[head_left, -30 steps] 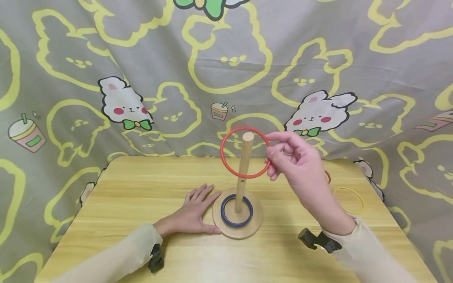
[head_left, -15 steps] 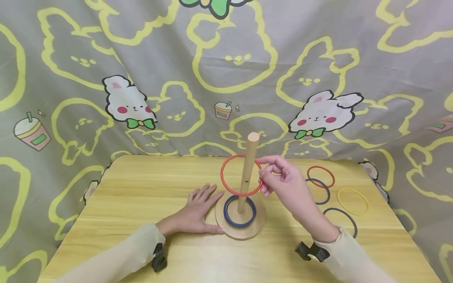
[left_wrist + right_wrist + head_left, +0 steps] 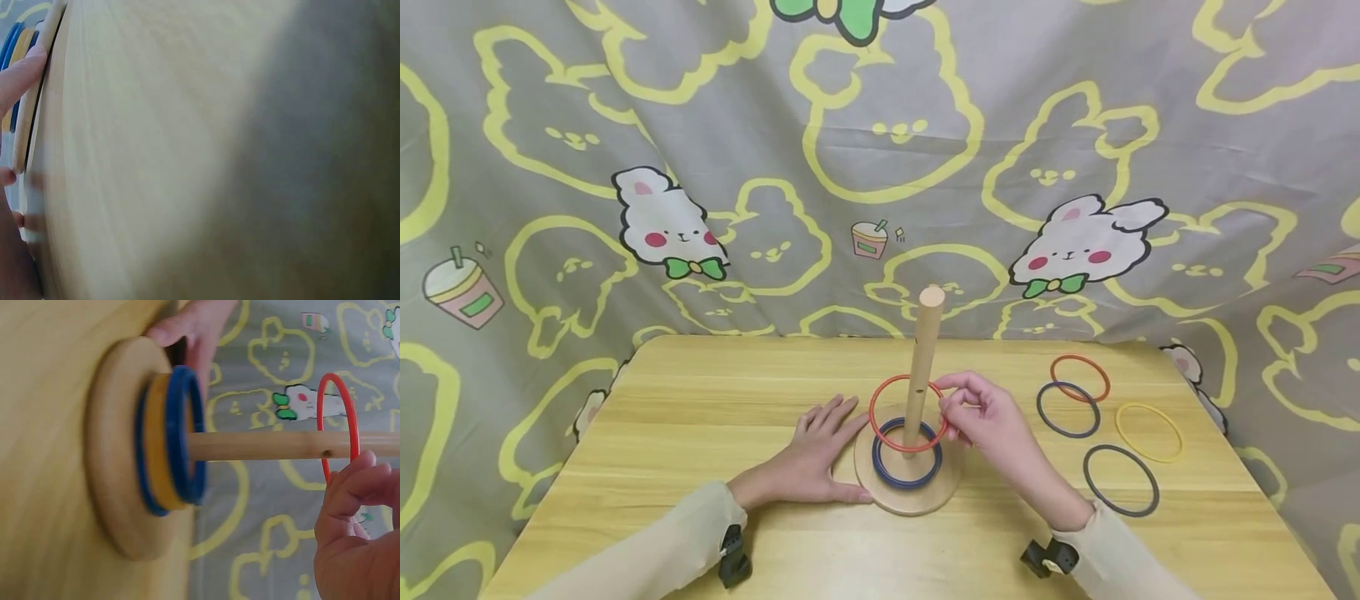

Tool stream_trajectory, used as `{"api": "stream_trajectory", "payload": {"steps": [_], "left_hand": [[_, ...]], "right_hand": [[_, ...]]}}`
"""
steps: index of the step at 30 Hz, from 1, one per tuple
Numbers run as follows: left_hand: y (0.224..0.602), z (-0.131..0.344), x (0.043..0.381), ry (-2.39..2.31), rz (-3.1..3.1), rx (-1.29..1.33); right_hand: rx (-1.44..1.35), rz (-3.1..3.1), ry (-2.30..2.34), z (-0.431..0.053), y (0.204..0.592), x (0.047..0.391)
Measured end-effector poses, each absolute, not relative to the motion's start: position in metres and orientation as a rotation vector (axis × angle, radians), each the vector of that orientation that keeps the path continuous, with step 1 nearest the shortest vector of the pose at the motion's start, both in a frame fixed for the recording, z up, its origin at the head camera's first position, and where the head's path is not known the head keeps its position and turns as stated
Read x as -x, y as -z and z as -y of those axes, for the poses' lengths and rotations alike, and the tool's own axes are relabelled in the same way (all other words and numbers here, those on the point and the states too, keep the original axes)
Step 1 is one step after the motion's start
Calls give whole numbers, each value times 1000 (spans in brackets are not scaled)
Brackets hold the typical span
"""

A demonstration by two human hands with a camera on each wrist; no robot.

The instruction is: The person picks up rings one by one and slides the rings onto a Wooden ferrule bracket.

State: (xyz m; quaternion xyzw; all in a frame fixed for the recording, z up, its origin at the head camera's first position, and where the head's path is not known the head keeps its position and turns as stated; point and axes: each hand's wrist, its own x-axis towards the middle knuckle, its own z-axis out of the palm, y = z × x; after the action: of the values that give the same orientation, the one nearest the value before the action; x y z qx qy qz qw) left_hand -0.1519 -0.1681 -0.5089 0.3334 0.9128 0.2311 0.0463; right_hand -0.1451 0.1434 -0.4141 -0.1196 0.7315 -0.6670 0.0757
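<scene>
A round wooden base (image 3: pixel 917 505) carries an upright wooden peg (image 3: pixel 927 342). My right hand (image 3: pixel 988 425) pinches a thin red ring (image 3: pixel 872 407) at its right side; the ring encircles the peg partway down, tilted. Below it, blue rings (image 3: pixel 906 483) lie around the peg on the base. In the right wrist view, yellow (image 3: pixel 155 437) shows sandwiched between blue in that stack, under the held red ring (image 3: pixel 355 428). My left hand (image 3: pixel 808 457) lies spread on the table at the base's left edge, its thumb at the front rim; in the left wrist view only fingers show.
On the right of the wooden table (image 3: pixel 700 392) lie a red ring (image 3: pixel 1105 381), a dark blue ring (image 3: pixel 1040 410) overlapping it, a yellow ring (image 3: pixel 1178 446) and another dark ring (image 3: pixel 1154 492). A patterned grey curtain (image 3: pixel 745 108) hangs behind the table.
My right hand has brought the red ring down along the peg, from near its top to just above the stack. The loose rings at the right now show fully. My left hand stays put.
</scene>
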Motion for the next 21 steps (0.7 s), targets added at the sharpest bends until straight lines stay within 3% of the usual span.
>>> {"api": "stream_trajectory", "payload": {"steps": [21], "left_hand": [[512,171,152,-708,-2776,-1016]], "right_hand": [[371,-2336,1797,-140,465,143]]}}
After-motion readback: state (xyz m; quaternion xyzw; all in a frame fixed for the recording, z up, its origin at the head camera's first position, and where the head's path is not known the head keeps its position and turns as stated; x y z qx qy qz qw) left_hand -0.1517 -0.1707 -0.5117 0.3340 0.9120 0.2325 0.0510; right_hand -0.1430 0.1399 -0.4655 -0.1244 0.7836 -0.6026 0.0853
